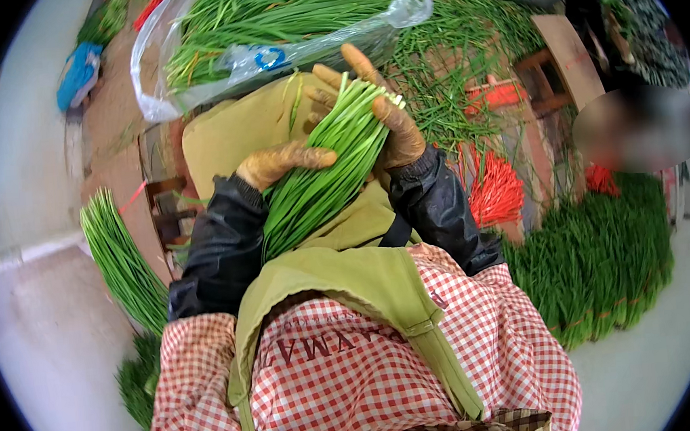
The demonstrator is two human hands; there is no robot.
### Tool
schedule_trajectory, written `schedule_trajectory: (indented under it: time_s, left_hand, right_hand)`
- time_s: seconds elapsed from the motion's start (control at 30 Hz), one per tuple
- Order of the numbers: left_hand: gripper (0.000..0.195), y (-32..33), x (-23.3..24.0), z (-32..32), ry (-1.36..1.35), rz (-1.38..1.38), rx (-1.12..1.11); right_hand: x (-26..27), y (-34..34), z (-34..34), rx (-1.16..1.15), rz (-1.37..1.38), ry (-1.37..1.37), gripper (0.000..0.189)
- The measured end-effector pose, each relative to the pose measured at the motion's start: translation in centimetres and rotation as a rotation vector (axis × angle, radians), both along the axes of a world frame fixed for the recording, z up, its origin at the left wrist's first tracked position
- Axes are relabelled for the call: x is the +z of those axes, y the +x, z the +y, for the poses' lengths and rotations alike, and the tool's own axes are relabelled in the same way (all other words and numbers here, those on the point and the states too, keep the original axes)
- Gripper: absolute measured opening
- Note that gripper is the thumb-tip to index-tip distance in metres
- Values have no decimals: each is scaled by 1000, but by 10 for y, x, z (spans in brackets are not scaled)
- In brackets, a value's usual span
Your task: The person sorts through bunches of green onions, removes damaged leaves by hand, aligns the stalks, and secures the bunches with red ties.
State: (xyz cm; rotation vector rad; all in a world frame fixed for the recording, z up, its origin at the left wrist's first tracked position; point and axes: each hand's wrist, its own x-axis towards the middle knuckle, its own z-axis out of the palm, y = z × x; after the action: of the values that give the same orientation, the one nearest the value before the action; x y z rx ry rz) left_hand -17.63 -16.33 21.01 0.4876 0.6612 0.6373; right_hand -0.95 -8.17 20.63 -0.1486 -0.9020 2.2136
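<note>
A loose bundle of garlic chives (331,162) lies slantwise over my lap, its pale stem ends at the upper right and its leaf tips towards my waist. My left hand (286,161), in a stained glove, grips it with the thumb on top; its other fingers are hidden beneath. Around the stem end is my right hand (400,127), also gloved, with its thumb against the right side and fingers spread behind the stems. A few stray blades (294,101) hang over the olive apron cloth (235,133) beyond the bundle.
Ahead stands a clear plastic bag (156,99) full of loose chives (280,14). Scattered blades (438,86) and red ties (495,188) lie to the right, near stacked tied bundles (598,262). Another bundle (118,257) leans on a wooden board (116,166) at left. A blurred person (642,128) is at right.
</note>
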Motion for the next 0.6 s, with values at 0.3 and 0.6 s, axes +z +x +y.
schedule_trajectory:
  time_s: [0.3, 0.6]
  left_hand:
    - [50, -33, -28, -17, -11, 121, 205]
    - [74, -78, 73, -40, 189, 646, -16]
  right_hand:
    - [24, 29, 47, -288, -116, 148, 35]
    - [175, 237, 199, -979, -335, 585, 30]
